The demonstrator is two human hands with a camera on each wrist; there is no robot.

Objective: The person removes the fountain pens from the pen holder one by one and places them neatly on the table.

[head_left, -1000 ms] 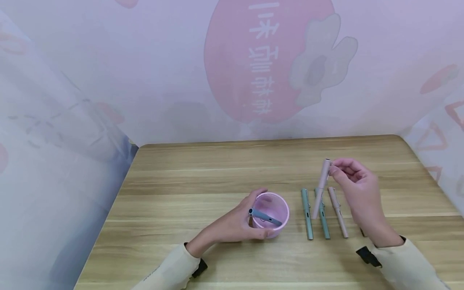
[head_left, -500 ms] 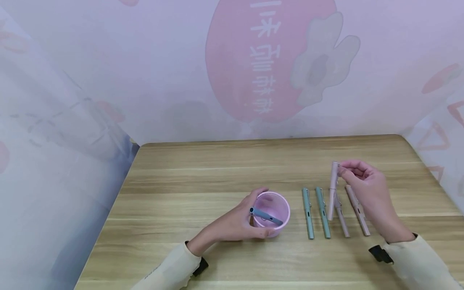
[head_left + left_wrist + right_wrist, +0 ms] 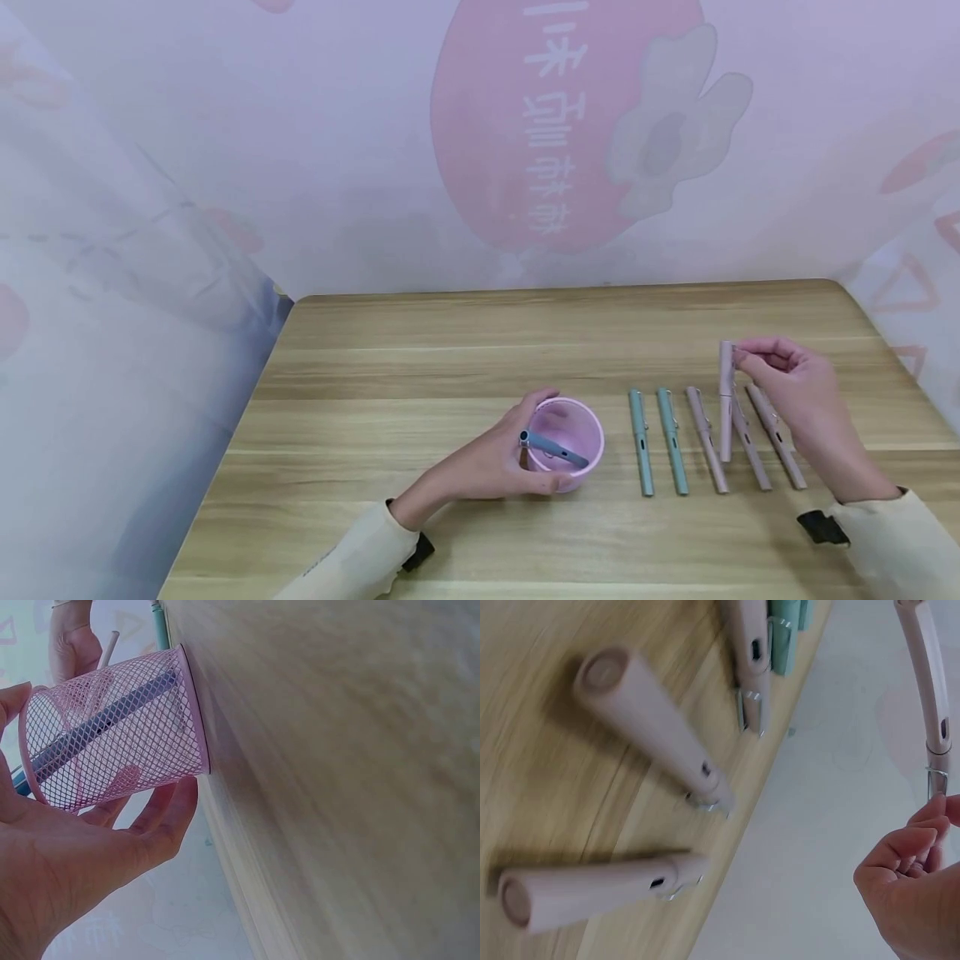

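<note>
My left hand (image 3: 516,457) grips a pink mesh cup (image 3: 570,433) standing on the wooden table (image 3: 450,358). A grey-blue pen (image 3: 551,449) leans inside the cup (image 3: 112,735), and my palm (image 3: 75,855) wraps its side. My right hand (image 3: 741,358) pinches a pink pen (image 3: 725,404) by its clip end. The pen hangs almost upright, its lower tip just above the row of pens. In the right wrist view the held pen (image 3: 928,682) rises above my fingertips (image 3: 919,836).
Two green pens (image 3: 640,442) (image 3: 672,442) and three pink pens (image 3: 707,439) (image 3: 750,448) (image 3: 776,436) lie side by side right of the cup. A printed fabric backdrop (image 3: 525,142) encloses the table's back and sides.
My right hand has carried the pink pen to the right, from above the green pens to above the pink ones. The left hand and cup have stayed put.
</note>
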